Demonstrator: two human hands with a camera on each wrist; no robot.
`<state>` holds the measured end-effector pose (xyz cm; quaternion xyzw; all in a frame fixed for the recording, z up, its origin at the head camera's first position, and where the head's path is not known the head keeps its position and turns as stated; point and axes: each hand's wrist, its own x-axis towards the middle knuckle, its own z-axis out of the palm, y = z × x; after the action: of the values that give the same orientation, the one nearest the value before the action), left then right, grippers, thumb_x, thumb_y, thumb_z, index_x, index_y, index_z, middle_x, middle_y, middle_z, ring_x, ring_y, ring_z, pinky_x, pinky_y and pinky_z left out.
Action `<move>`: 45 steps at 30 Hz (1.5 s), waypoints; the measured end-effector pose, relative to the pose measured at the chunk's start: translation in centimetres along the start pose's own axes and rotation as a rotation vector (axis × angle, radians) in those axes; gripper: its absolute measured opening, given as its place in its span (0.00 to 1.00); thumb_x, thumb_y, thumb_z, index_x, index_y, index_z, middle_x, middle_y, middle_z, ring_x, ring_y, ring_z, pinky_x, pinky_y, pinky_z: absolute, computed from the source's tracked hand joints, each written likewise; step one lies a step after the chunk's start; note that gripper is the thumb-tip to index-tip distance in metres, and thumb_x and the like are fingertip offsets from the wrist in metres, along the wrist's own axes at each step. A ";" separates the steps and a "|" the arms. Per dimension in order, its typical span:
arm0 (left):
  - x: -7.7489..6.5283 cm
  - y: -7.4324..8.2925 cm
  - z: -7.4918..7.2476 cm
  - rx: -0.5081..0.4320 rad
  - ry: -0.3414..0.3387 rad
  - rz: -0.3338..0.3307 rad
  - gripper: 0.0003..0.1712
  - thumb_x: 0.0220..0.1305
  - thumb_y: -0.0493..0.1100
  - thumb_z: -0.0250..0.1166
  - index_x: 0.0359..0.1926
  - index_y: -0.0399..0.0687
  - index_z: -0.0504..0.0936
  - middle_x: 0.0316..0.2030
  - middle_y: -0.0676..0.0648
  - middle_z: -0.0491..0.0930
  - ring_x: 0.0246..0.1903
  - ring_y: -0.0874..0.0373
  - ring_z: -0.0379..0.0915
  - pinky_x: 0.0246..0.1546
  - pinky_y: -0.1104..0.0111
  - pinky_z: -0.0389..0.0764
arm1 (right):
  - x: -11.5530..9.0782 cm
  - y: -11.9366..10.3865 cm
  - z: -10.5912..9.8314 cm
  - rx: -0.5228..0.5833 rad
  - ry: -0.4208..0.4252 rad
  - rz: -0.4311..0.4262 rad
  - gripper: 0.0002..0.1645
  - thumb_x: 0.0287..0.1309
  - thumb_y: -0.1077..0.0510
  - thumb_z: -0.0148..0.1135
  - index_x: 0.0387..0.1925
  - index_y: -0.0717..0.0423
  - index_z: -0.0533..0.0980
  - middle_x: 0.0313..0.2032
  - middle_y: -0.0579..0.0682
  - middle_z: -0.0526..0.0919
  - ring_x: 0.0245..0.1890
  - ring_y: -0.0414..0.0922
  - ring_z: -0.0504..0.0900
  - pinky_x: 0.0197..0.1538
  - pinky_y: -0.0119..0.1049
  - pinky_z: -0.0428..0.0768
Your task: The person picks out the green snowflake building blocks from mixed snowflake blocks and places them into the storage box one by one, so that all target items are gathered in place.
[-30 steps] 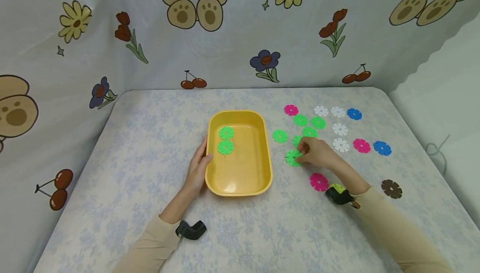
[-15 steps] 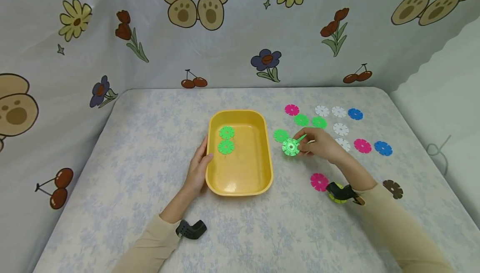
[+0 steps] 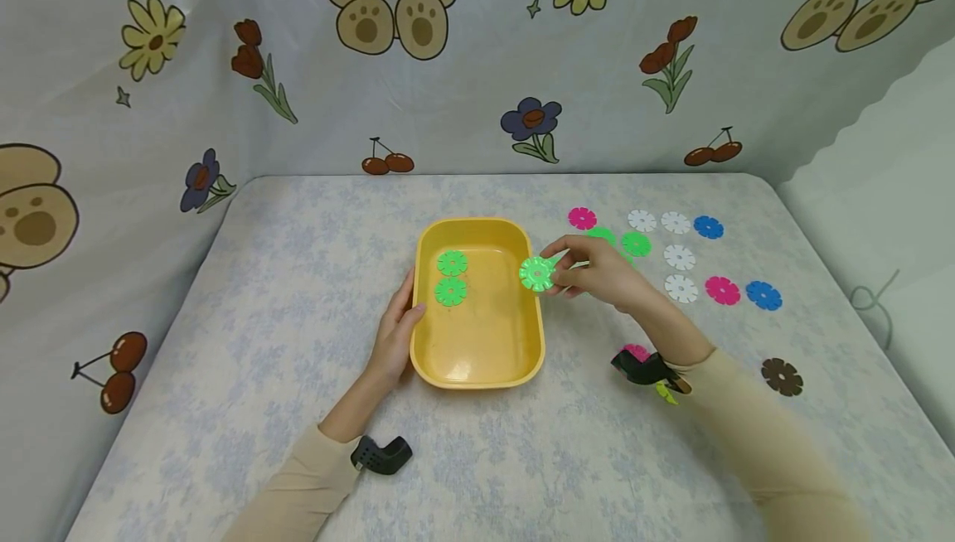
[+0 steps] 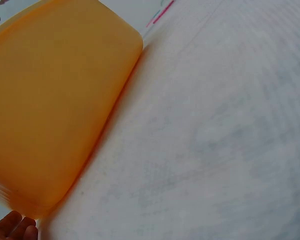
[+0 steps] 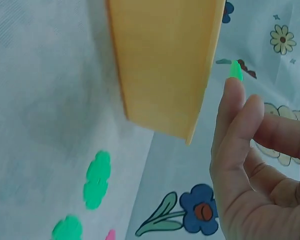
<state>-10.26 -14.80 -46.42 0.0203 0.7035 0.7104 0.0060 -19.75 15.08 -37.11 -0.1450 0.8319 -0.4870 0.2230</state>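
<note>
A yellow rectangular tray [image 3: 477, 368] stands on the table, with two green snowflake discs [image 3: 451, 277] lying in its left part. My left hand [image 3: 391, 331] grips the tray's left wall, thumb over the rim. At the tray's right rim, my right hand [image 3: 589, 268] pinches a green notched snowflake disc [image 3: 537, 274] between thumb and fingers. A second green sliver shows behind that disc by the fingertips. In the right wrist view only a green edge [image 5: 235, 70] rises above the fingers. More green discs [image 3: 637, 244] lie beyond the right hand, some partly covered by it.
To the right lie white discs [image 3: 680, 258], pink discs [image 3: 722, 291], blue discs [image 3: 764, 295] and a brown disc [image 3: 782, 377]. A yellow-green disc [image 3: 666, 394] is partly hidden under the right wrist camera [image 3: 645, 368]. A printed cloth [image 3: 455, 119] hangs behind the table.
My right hand has picked up green disc material from the table's right side and carried it left to the tray's right rim. The left hand and the tray have stayed put.
</note>
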 end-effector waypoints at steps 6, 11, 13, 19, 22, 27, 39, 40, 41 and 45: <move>0.0 0.1 0.0 -0.004 0.002 -0.003 0.34 0.75 0.41 0.44 0.78 0.54 0.47 0.77 0.52 0.43 0.77 0.58 0.36 0.76 0.59 0.43 | 1.0 -1.5 1.8 0.059 -0.055 -0.025 0.17 0.62 0.68 0.58 0.53 0.66 0.74 0.33 0.58 0.75 0.33 0.53 0.88 0.40 0.48 0.86; 0.0 0.0 0.1 -0.002 0.004 0.000 0.34 0.75 0.40 0.44 0.78 0.53 0.47 0.77 0.52 0.44 0.77 0.58 0.36 0.76 0.59 0.43 | 1.8 -2.3 3.7 0.067 -0.102 -0.043 0.17 0.62 0.69 0.59 0.53 0.67 0.74 0.33 0.58 0.74 0.36 0.59 0.87 0.40 0.47 0.86; 0.0 0.0 0.1 -0.004 0.003 0.002 0.34 0.75 0.39 0.44 0.78 0.53 0.47 0.77 0.52 0.43 0.77 0.58 0.36 0.76 0.59 0.43 | 2.2 -2.5 4.5 0.070 -0.117 -0.045 0.17 0.61 0.70 0.58 0.52 0.67 0.75 0.32 0.58 0.75 0.37 0.62 0.86 0.40 0.48 0.86; 0.1 -0.2 0.1 -0.011 -0.002 0.000 0.34 0.76 0.40 0.44 0.78 0.54 0.46 0.77 0.52 0.43 0.77 0.58 0.36 0.76 0.58 0.44 | 2.9 -2.8 6.6 0.072 -0.147 -0.053 0.15 0.60 0.71 0.58 0.50 0.66 0.75 0.30 0.57 0.76 0.36 0.63 0.86 0.42 0.53 0.85; 0.0 -0.1 0.1 -0.009 -0.003 -0.001 0.34 0.76 0.40 0.44 0.78 0.54 0.46 0.78 0.52 0.43 0.77 0.57 0.36 0.76 0.58 0.44 | 3.1 -2.8 7.4 0.054 -0.148 -0.058 0.15 0.60 0.70 0.59 0.49 0.66 0.76 0.29 0.57 0.76 0.35 0.63 0.86 0.42 0.51 0.85; 0.1 -0.1 0.0 0.007 0.004 0.007 0.34 0.75 0.39 0.44 0.78 0.53 0.47 0.77 0.51 0.44 0.77 0.57 0.37 0.76 0.57 0.44 | 3.6 -2.8 8.5 -0.012 -0.150 -0.063 0.14 0.60 0.70 0.60 0.48 0.66 0.77 0.27 0.56 0.77 0.30 0.56 0.87 0.36 0.43 0.86; 0.1 -0.2 0.1 0.019 0.002 0.000 0.34 0.76 0.40 0.44 0.78 0.52 0.46 0.77 0.48 0.43 0.77 0.54 0.36 0.76 0.55 0.44 | 4.5 -1.8 10.3 -0.033 -0.195 0.003 0.15 0.57 0.70 0.63 0.48 0.66 0.76 0.27 0.54 0.78 0.26 0.47 0.87 0.32 0.37 0.85; 0.1 -0.2 0.1 0.019 0.005 -0.007 0.34 0.76 0.40 0.44 0.78 0.52 0.46 0.77 0.48 0.44 0.77 0.54 0.36 0.76 0.56 0.44 | 4.5 -1.7 10.4 -0.027 -0.198 0.009 0.15 0.57 0.70 0.63 0.47 0.66 0.76 0.27 0.54 0.78 0.26 0.47 0.87 0.32 0.37 0.85; 0.1 -0.2 0.1 0.019 0.004 -0.005 0.34 0.76 0.40 0.44 0.78 0.52 0.46 0.78 0.48 0.43 0.77 0.54 0.36 0.76 0.55 0.44 | 4.6 -1.6 10.5 -0.019 -0.200 0.013 0.15 0.57 0.70 0.63 0.47 0.66 0.76 0.27 0.54 0.77 0.26 0.47 0.87 0.32 0.37 0.85; 0.0 -0.1 0.1 0.019 0.011 -0.007 0.34 0.76 0.40 0.44 0.78 0.54 0.47 0.77 0.50 0.44 0.77 0.56 0.37 0.76 0.57 0.45 | 4.6 -1.5 10.8 -0.012 -0.207 0.017 0.14 0.57 0.70 0.63 0.45 0.66 0.76 0.26 0.55 0.78 0.26 0.47 0.88 0.32 0.37 0.86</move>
<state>-10.29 -14.69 -46.49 0.0140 0.7104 0.7037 0.0046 -18.17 4.17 -41.44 -0.1884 0.8085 -0.4627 0.3110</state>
